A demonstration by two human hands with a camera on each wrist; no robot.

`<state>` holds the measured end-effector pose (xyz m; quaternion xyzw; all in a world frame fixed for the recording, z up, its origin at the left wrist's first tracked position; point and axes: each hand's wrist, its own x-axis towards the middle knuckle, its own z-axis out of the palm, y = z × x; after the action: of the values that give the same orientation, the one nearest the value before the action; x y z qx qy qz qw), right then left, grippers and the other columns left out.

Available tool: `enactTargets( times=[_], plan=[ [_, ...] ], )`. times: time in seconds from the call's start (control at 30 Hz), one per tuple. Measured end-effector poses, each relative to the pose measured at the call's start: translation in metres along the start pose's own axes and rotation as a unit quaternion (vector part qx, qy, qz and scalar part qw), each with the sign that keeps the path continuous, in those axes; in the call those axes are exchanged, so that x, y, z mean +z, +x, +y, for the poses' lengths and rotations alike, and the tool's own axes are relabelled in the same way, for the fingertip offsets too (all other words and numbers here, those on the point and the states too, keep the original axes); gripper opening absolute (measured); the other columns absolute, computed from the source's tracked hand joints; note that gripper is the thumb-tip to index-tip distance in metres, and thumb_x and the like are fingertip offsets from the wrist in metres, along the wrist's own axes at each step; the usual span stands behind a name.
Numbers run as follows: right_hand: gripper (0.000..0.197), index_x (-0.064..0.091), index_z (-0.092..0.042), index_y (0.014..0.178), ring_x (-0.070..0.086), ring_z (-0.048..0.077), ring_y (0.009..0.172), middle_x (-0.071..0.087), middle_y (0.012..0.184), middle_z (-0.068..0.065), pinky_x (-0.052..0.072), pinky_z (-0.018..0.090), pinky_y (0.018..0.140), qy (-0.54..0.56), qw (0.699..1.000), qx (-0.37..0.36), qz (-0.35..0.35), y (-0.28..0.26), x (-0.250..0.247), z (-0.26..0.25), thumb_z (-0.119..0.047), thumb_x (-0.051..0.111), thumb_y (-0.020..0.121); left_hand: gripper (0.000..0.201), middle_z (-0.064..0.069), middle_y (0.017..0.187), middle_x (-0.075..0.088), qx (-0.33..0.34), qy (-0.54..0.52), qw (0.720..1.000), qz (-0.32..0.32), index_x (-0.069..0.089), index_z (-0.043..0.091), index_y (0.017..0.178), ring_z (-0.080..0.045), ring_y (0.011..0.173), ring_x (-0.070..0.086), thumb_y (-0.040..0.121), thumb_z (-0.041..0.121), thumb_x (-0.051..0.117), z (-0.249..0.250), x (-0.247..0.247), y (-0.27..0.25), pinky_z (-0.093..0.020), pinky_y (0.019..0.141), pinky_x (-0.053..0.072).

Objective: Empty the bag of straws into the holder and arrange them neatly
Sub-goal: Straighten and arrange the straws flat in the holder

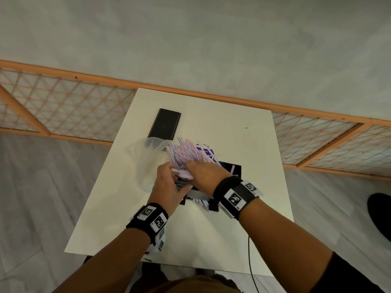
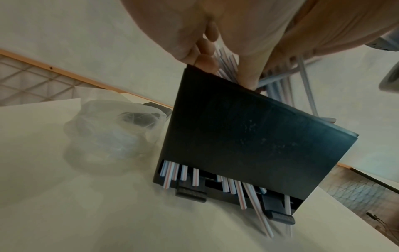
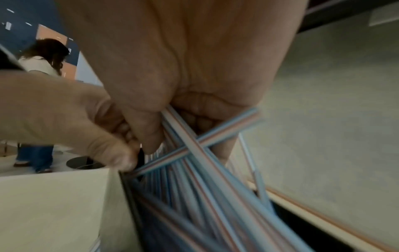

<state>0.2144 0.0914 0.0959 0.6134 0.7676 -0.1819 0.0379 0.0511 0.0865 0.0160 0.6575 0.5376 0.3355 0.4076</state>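
A thick bunch of striped straws stands fanned out in the black holder in the middle of the white table. Both hands are at the top of this bunch. My right hand grips the straws in a closed fist. My left hand curls round the straws from the left, with its fingertips at the rim of the holder. Several straw ends poke out of the slot at the holder's base. The clear plastic bag lies crumpled and slack to the left of the holder.
A flat black lid lies at the back left of the table. A purple printed pack shows behind the straws. A wooden lattice screen runs behind the table. A cable hangs by the front edge. Another person stands far off.
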Motion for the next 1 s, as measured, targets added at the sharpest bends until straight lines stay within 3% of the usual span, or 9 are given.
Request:
enactTargets(
  times=[0.13, 0.37, 0.47, 0.53, 0.6, 0.7, 0.8, 0.9, 1.0],
  plan=[
    [0.039, 0.047, -0.016, 0.126, 0.062, 0.033, 0.102, 0.059, 0.115, 0.012, 0.05, 0.039, 0.082, 0.049, 0.998, 0.02, 0.022, 0.003, 0.014, 0.002, -0.028, 0.064, 0.093, 0.105, 0.003, 0.131, 0.04, 0.009, -0.022, 1.0, 0.014, 0.033, 0.029, 0.146, -0.014, 0.103, 0.066, 0.063, 0.019, 0.097, 0.001, 0.0, -0.003, -0.036, 0.088, 0.061],
    [0.043, 0.057, -0.022, 0.12, 0.056, 0.019, 0.099, 0.055, 0.115, 0.0, 0.049, 0.035, 0.088, 0.12, 0.984, 0.076, 0.112, -0.041, 0.002, 0.04, -0.038, 0.074, 0.085, 0.103, 0.006, 0.126, 0.034, 0.037, 0.023, 0.999, 0.013, 0.035, 0.032, 0.146, -0.013, 0.099, 0.061, 0.064, 0.031, 0.096, 0.008, -0.006, -0.003, -0.032, 0.087, 0.06],
    [0.028, 0.059, -0.019, 0.11, 0.058, 0.023, 0.088, 0.054, 0.104, 0.001, 0.049, 0.034, 0.078, 0.114, 0.976, 0.148, 0.116, -0.062, 0.008, 0.065, -0.032, 0.07, 0.087, 0.097, 0.007, 0.124, 0.031, 0.081, 0.081, 0.993, -0.016, 0.035, 0.042, 0.148, -0.013, 0.102, 0.054, 0.069, 0.04, 0.092, 0.012, -0.008, -0.005, -0.027, 0.094, 0.055],
    [0.028, 0.06, -0.017, 0.111, 0.06, 0.025, 0.091, 0.056, 0.107, 0.004, 0.051, 0.034, 0.081, 0.098, 0.975, 0.183, 0.074, -0.067, 0.018, 0.072, -0.03, 0.067, 0.087, 0.095, 0.006, 0.12, 0.03, 0.105, 0.119, 0.987, -0.035, 0.035, 0.044, 0.15, -0.01, 0.102, 0.05, 0.071, 0.046, 0.088, 0.015, -0.007, -0.006, -0.02, 0.094, 0.049],
    [0.033, 0.064, -0.016, 0.12, 0.062, 0.027, 0.102, 0.06, 0.115, 0.008, 0.051, 0.036, 0.09, 0.105, 0.978, 0.173, 0.048, -0.065, 0.032, 0.069, -0.028, 0.065, 0.089, 0.086, 0.006, 0.116, 0.031, 0.109, 0.137, 0.983, -0.049, 0.041, 0.041, 0.15, -0.009, 0.1, 0.048, 0.075, 0.05, 0.084, 0.017, -0.005, -0.006, -0.016, 0.091, 0.046],
    [0.034, 0.065, -0.019, 0.128, 0.062, 0.029, 0.111, 0.063, 0.12, 0.009, 0.05, 0.04, 0.097, 0.121, 0.983, 0.132, 0.045, -0.057, 0.046, 0.061, -0.024, 0.059, 0.095, 0.055, 0.004, 0.108, 0.037, 0.135, 0.147, 0.978, -0.054, 0.06, 0.032, 0.139, -0.012, 0.091, 0.052, 0.088, 0.042, 0.076, 0.02, -0.001, -0.003, -0.026, 0.084, 0.054],
    [0.027, 0.07, -0.02, 0.121, 0.063, 0.029, 0.108, 0.067, 0.116, 0.008, 0.051, 0.04, 0.091, 0.108, 0.986, 0.117, 0.056, -0.058, 0.048, 0.061, -0.027, 0.055, 0.099, 0.031, 0.003, 0.097, 0.041, 0.188, 0.191, 0.962, -0.057, 0.072, 0.024, 0.125, -0.014, 0.079, 0.051, 0.094, 0.03, 0.07, 0.019, 0.001, 0.005, -0.032, 0.071, 0.056],
    [0.023, 0.073, -0.024, 0.104, 0.065, 0.026, 0.096, 0.071, 0.102, 0.002, 0.053, 0.036, 0.076, 0.082, 0.976, 0.156, 0.131, -0.064, 0.041, 0.066, -0.039, 0.057, 0.098, 0.025, 0.0, 0.088, 0.043, 0.254, 0.272, 0.926, -0.059, 0.076, 0.018, 0.11, -0.018, 0.072, 0.048, 0.086, 0.025, 0.079, 0.017, 0.001, 0.014, -0.034, 0.06, 0.051],
    [0.026, 0.065, -0.021, 0.085, 0.063, 0.026, 0.079, 0.064, 0.084, 0.001, 0.046, 0.031, 0.061, 0.079, 0.952, 0.229, 0.187, -0.061, 0.034, 0.076, -0.045, 0.058, 0.095, 0.023, -0.004, 0.09, 0.049, 0.279, 0.327, 0.902, -0.037, 0.071, 0.015, 0.101, -0.023, 0.075, 0.051, 0.083, 0.028, 0.078, 0.019, -0.002, 0.015, -0.036, 0.066, 0.049]
  ],
)
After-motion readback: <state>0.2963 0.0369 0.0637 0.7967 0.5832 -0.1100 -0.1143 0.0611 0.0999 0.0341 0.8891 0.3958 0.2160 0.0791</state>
